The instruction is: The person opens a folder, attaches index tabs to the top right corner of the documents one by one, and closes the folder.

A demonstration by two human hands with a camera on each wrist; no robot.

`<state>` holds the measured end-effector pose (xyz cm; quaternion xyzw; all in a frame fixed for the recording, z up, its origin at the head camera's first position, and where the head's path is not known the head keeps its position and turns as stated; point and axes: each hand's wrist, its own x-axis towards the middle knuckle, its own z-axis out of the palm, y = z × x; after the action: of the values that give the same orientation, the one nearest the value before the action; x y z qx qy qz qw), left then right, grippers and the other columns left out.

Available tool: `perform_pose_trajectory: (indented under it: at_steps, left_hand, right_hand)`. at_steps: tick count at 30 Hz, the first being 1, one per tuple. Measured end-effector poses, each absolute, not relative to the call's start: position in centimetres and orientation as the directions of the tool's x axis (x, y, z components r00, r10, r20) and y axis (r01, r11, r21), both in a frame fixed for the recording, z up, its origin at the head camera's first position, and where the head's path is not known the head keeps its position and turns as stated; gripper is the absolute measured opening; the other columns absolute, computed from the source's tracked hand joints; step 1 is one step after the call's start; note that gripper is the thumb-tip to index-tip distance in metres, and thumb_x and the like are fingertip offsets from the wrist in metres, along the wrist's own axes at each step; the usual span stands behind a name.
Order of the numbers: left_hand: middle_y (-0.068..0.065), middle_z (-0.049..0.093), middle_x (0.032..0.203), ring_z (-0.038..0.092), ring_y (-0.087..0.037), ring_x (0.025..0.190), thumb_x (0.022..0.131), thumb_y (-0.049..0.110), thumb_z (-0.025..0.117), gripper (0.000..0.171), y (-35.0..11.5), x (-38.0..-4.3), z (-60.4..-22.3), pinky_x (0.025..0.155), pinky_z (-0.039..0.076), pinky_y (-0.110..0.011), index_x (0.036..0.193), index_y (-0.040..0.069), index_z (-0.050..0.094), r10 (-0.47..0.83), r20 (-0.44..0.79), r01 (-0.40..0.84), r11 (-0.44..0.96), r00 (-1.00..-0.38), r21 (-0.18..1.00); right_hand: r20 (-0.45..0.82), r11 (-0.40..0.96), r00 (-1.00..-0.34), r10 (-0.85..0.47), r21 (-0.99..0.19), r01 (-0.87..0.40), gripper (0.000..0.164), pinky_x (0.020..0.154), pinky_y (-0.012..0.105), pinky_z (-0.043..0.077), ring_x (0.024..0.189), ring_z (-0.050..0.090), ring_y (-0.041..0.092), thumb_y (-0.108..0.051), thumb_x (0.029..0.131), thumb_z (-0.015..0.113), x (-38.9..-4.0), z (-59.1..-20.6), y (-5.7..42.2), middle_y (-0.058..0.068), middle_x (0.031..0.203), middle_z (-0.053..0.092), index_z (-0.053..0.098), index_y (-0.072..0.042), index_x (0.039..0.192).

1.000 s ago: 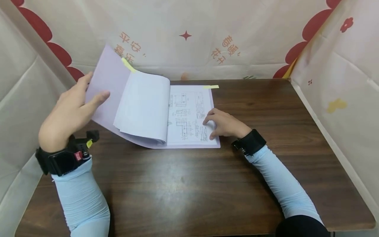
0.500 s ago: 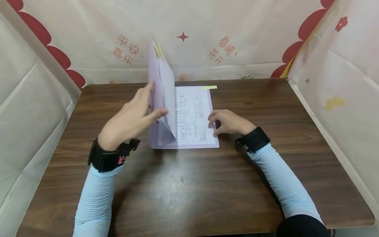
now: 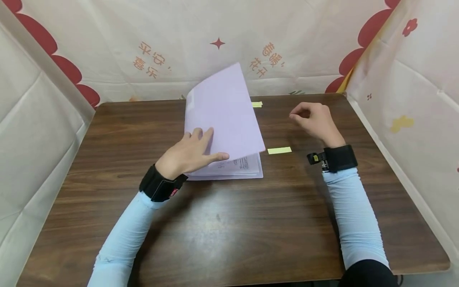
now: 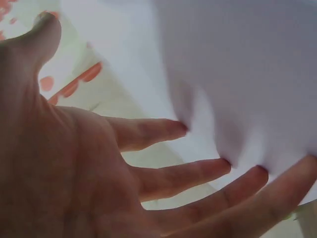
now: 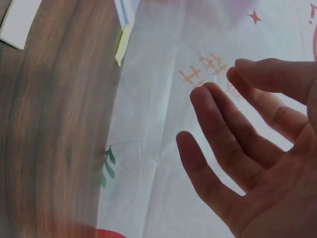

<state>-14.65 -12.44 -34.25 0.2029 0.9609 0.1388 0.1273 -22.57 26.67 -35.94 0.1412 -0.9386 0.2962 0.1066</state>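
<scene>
A lavender folder (image 3: 220, 111) stands half closed on the table, its cover raised and slanting to the right over printed sheets (image 3: 242, 165). My left hand (image 3: 193, 153) has its fingers spread, and the fingertips touch the cover's outer face. In the left wrist view, those fingers (image 4: 203, 171) lie nearly straight against the pale sheet. To the right of the folder, my right hand (image 3: 315, 119) hovers with loosely bent fingers and holds nothing; its thumb and index tips are close together. A pale yellow strip (image 3: 279, 150) lies beside the cover's lower right corner.
Yellow tabs (image 3: 257, 104) stick out at the folder's upper right. The brown wooden table (image 3: 222, 239) ends at a printed white cloth (image 3: 218, 24) behind, with more cloth on both sides.
My left hand has swung the cover and pages from the left over to the right. My right hand has left the page's edge, moving up and right; the yellow strip there now shows.
</scene>
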Motion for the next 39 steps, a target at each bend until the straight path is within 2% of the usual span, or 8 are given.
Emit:
perform_pose_trajectory:
  at_steps: [5,10,15,19,24,28,32,39]
  left_hand:
    - [-0.028,0.048,0.143,0.049,-0.048,0.129,0.092,0.082,0.046,0.096,-12.0,-15.3,-35.7,0.102,0.052,-0.058,0.147,0.004,0.049,0.413,-0.204,0.351,0.893,-0.887,0.280]
    - [-0.030,0.041,0.152,0.043,-0.052,0.137,0.095,0.077,0.047,0.086,-11.9,-15.8,-36.3,0.097,0.053,-0.064,0.152,0.014,0.050,0.403,-0.260,0.339,0.904,-0.877,0.259]
    - [-0.036,0.029,0.161,0.037,-0.054,0.144,0.099,0.071,0.045,0.075,-12.1,-16.6,-36.7,0.106,0.048,-0.064,0.156,0.022,0.048,0.406,-0.295,0.351,0.910,-0.865,0.221]
    - [-0.029,0.048,0.152,0.048,-0.044,0.134,0.104,0.060,0.047,0.063,-12.6,-17.3,-37.0,0.112,0.045,-0.057,0.152,0.020,0.053,0.450,-0.273,0.409,0.892,-0.850,0.193]
    - [-0.020,0.064,0.137,0.054,-0.036,0.123,0.105,0.050,0.051,0.050,-12.7,-18.2,-37.8,0.105,0.049,-0.054,0.143,0.020,0.064,0.485,-0.216,0.461,0.874,-0.847,0.155]
    - [-0.015,0.067,0.133,0.056,-0.032,0.119,0.105,0.048,0.052,0.044,-12.4,-18.4,-38.3,0.096,0.054,-0.055,0.138,0.025,0.068,0.467,-0.199,0.453,0.884,-0.861,0.114]
    - [-0.013,0.066,0.135,0.056,-0.030,0.121,0.105,0.046,0.054,0.039,-12.4,-18.4,-38.4,0.094,0.054,-0.057,0.136,0.029,0.070,0.449,-0.204,0.436,0.894,-0.870,0.104]
    - [-0.012,0.069,0.128,0.058,-0.030,0.113,0.099,0.039,0.065,0.037,-13.0,-18.6,-39.1,0.087,0.054,-0.056,0.133,0.027,0.072,0.444,-0.175,0.425,0.895,-0.879,0.137]
  right_hand:
    - [0.282,0.766,-0.934,-0.221,-0.542,-0.345,0.020,0.072,0.021,0.045,0.085,0.062,0.018,-0.026,0.101,0.068,-22.6,-35.7,25.9,0.011,0.099,0.075,0.076,-0.009,0.106]
    - [0.224,0.754,-0.941,-0.254,-0.563,-0.338,0.021,0.071,0.025,0.045,0.086,0.059,0.022,-0.027,0.102,0.066,-22.5,-35.9,24.8,0.013,0.100,0.074,0.076,-0.009,0.107]
    - [0.207,0.751,-0.934,-0.290,-0.556,-0.356,0.020,0.072,0.027,0.044,0.085,0.058,0.023,-0.025,0.102,0.066,-22.4,-36.2,24.4,0.012,0.098,0.074,0.076,-0.009,0.107]
    - [0.213,0.752,-0.928,-0.306,-0.544,-0.373,0.019,0.073,0.029,0.043,0.084,0.056,0.023,-0.023,0.102,0.066,-22.6,-36.5,24.3,0.011,0.097,0.073,0.076,-0.008,0.107]
    - [0.212,0.754,-0.927,-0.310,-0.538,-0.375,0.019,0.073,0.031,0.043,0.084,0.056,0.023,-0.023,0.102,0.065,-22.7,-36.5,24.4,0.012,0.097,0.073,0.075,-0.008,0.107]
    - [0.203,0.759,-0.928,-0.312,-0.534,-0.372,0.019,0.074,0.032,0.044,0.085,0.056,0.023,-0.023,0.102,0.065,-22.6,-36.6,24.2,0.011,0.097,0.073,0.076,-0.008,0.107]
    - [0.185,0.758,-0.930,-0.317,-0.540,-0.366,0.019,0.074,0.032,0.044,0.086,0.056,0.024,-0.023,0.102,0.066,-22.4,-36.9,23.8,0.011,0.097,0.072,0.076,-0.008,0.107]
    - [0.182,0.750,-0.926,-0.330,-0.545,-0.374,0.016,0.074,0.034,0.043,0.084,0.055,0.024,-0.020,0.101,0.067,-22.7,-37.6,23.3,0.011,0.095,0.072,0.077,-0.008,0.104]
